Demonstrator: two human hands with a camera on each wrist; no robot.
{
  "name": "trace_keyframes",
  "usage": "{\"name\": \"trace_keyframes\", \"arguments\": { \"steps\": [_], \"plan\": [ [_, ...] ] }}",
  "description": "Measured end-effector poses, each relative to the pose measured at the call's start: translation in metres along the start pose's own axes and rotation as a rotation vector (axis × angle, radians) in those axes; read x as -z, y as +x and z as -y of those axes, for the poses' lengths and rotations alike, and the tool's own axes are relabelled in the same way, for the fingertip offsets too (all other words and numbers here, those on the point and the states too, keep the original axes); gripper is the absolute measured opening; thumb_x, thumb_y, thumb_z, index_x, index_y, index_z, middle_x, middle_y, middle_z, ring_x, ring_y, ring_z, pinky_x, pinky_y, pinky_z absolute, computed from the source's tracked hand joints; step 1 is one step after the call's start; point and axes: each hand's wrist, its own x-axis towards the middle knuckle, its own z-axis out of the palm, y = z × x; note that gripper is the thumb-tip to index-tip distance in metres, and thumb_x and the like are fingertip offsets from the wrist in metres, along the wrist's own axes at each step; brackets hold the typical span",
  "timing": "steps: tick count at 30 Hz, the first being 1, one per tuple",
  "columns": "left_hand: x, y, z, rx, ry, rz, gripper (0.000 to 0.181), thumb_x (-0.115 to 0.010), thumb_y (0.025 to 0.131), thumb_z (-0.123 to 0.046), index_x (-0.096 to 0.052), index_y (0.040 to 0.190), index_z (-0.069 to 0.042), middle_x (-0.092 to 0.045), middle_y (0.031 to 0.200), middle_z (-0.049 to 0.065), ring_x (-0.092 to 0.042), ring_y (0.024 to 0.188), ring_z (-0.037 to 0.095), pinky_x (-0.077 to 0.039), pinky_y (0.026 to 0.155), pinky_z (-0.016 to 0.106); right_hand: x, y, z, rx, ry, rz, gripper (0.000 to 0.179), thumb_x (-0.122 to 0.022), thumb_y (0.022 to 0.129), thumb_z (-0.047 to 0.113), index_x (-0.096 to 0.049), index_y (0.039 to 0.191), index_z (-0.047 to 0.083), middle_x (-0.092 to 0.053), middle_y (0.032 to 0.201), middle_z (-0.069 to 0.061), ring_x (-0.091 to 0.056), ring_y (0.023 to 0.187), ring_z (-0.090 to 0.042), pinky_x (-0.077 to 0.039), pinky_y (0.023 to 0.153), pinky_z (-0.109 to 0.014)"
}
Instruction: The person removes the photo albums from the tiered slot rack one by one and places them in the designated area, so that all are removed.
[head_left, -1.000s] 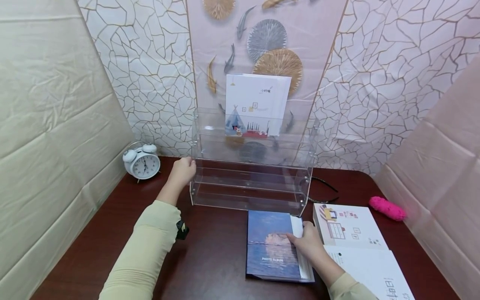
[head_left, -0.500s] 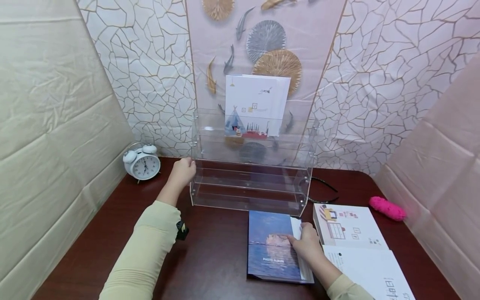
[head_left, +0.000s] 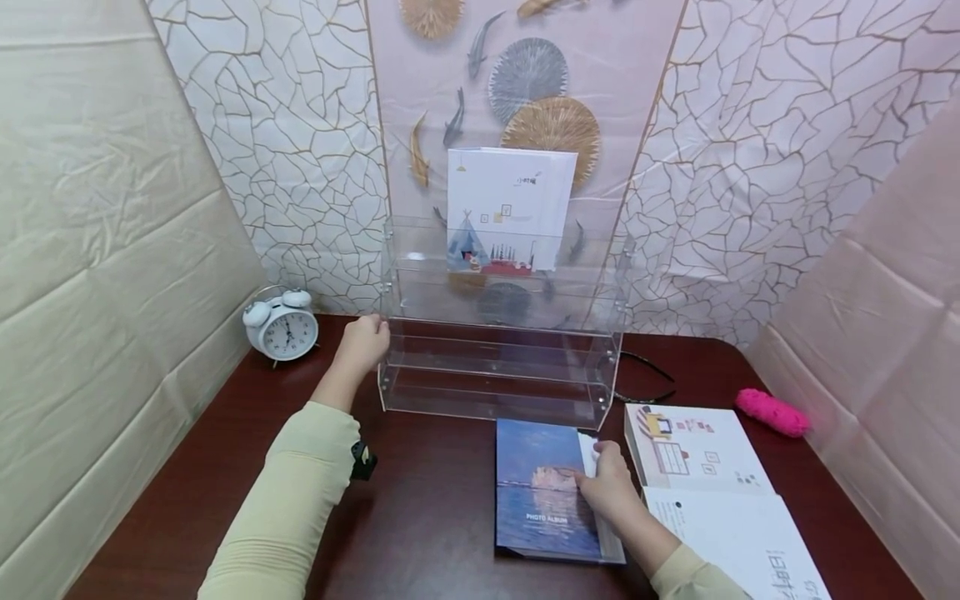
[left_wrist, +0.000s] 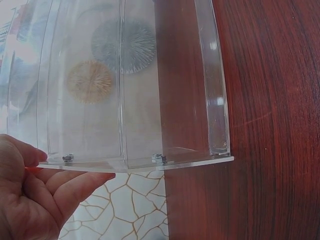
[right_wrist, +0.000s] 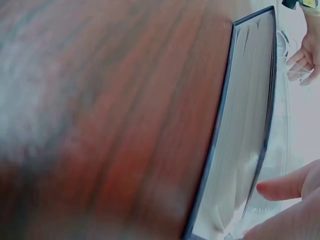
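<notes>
A blue photo album point(head_left: 540, 500) with a seascape cover lies on the table in front of a clear acrylic rack point(head_left: 487, 402). My right hand point(head_left: 611, 486) grips the album by its right side, thumb on the cover. In the right wrist view the album's page block point(right_wrist: 242, 110) faces the camera, with the thumb of that hand point(right_wrist: 295, 200) against the cover's edge. My left hand point(head_left: 363, 343) pinches the rack's left side panel, its thumb on one face and fingers on the other point(left_wrist: 75, 187). Standing on the rack's upper tier is a white book point(head_left: 513, 187) with a tent picture.
Right of the album lie two white books point(head_left: 701, 450), point(head_left: 738, 542), one overlapping the other. A pink fuzzy roll point(head_left: 772, 412) sits beyond them. Behind the rack's right side is a dark thin band point(head_left: 648, 367). A white alarm clock point(head_left: 285, 332) stands at back left.
The head view has shifted slightly, moving the scene a little left. My right hand and the album have barely moved. The left hand keeps its hold on the rack.
</notes>
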Motion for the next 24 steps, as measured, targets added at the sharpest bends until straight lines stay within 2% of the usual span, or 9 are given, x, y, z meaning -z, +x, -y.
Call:
{"name": "trace_keyframes", "arguments": {
  "steps": [4,6,8,13,16,18,21,22,24],
  "plan": [
    [-0.001,0.000,-0.003,-0.002,-0.011,0.017,0.035,-0.036,0.098,-0.019,-0.059,0.105,0.006,-0.060,0.105,0.025,-0.056,0.096,0.037,-0.045,0.082,0.047,0.011,0.000,0.007,0.076,0.060,-0.012,0.060,-0.063,0.085,0.003,-0.026,0.127,-0.017,-0.034,0.127,-0.041,-0.034,0.121,-0.050,-0.031,0.097,-0.057],
    [0.000,-0.001,-0.003,-0.002,-0.012,0.025,0.036,-0.035,0.098,-0.019,-0.059,0.109,0.007,-0.060,0.107,0.026,-0.056,0.097,0.038,-0.045,0.083,0.048,0.020,0.002,0.018,0.130,0.120,-0.020,0.061,-0.063,0.086,0.007,-0.027,0.128,-0.016,-0.034,0.129,-0.039,-0.033,0.122,-0.049,-0.029,0.099,-0.056],
    [0.000,-0.003,-0.003,-0.006,-0.012,0.030,0.037,-0.035,0.098,-0.018,-0.058,0.109,0.008,-0.059,0.106,0.027,-0.056,0.097,0.039,-0.045,0.083,0.049,0.033,0.006,0.033,0.198,0.193,-0.028,0.056,-0.064,0.088,0.010,-0.032,0.128,-0.013,-0.040,0.129,-0.035,-0.038,0.121,-0.045,-0.033,0.099,-0.052],
    [0.002,-0.004,-0.003,-0.017,-0.009,0.036,0.038,-0.035,0.098,-0.017,-0.057,0.113,0.010,-0.058,0.112,0.029,-0.053,0.105,0.041,-0.042,0.088,0.051,0.082,0.028,0.090,0.421,0.346,-0.090,0.042,-0.066,0.088,0.017,-0.048,0.121,-0.002,-0.060,0.114,-0.016,-0.057,0.104,-0.028,-0.046,0.088,-0.037],
    [0.004,-0.004,-0.001,-0.016,0.004,0.037,0.038,-0.034,0.098,-0.016,-0.056,0.115,0.010,-0.057,0.113,0.030,-0.051,0.108,0.043,-0.041,0.089,0.052,0.110,0.048,0.130,0.575,0.429,-0.168,0.045,-0.068,0.087,0.018,-0.048,0.122,0.000,-0.060,0.113,-0.012,-0.056,0.103,-0.023,-0.046,0.088,-0.032],
    [0.004,-0.004,-0.001,-0.017,0.015,0.036,0.037,-0.034,0.098,-0.016,-0.057,0.112,0.010,-0.057,0.111,0.030,-0.051,0.107,0.044,-0.041,0.087,0.053,0.125,0.063,0.155,0.626,0.452,-0.235,0.054,-0.071,0.084,0.022,-0.044,0.127,0.002,-0.056,0.119,-0.011,-0.053,0.109,-0.021,-0.043,0.092,-0.029],
    [0.004,-0.004,-0.001,-0.025,0.015,0.037,0.035,-0.035,0.098,-0.015,-0.057,0.107,0.011,-0.058,0.106,0.031,-0.052,0.103,0.045,-0.042,0.083,0.053,0.142,0.087,0.186,0.624,0.454,-0.299,0.077,-0.076,0.079,0.028,-0.032,0.138,0.004,-0.043,0.136,-0.011,-0.042,0.124,-0.018,-0.034,0.100,-0.027],
    [0.003,-0.004,-0.001,-0.028,0.012,0.036,0.034,-0.036,0.098,-0.015,-0.058,0.104,0.010,-0.059,0.104,0.031,-0.053,0.101,0.045,-0.042,0.082,0.053,0.147,0.094,0.193,0.598,0.438,-0.308,0.086,-0.077,0.078,0.032,-0.027,0.142,0.006,-0.037,0.142,-0.009,-0.037,0.128,-0.015,-0.031,0.103,-0.025],
    [0.000,-0.003,-0.003,-0.031,0.004,0.050,0.036,-0.035,0.098,-0.015,-0.057,0.109,0.011,-0.057,0.109,0.031,-0.052,0.105,0.045,-0.042,0.085,0.053,0.154,0.107,0.205,0.540,0.412,-0.309,0.099,-0.078,0.074,0.038,-0.017,0.147,0.009,-0.026,0.150,-0.007,-0.028,0.133,-0.011,-0.024,0.105,-0.020]
  ]
}}
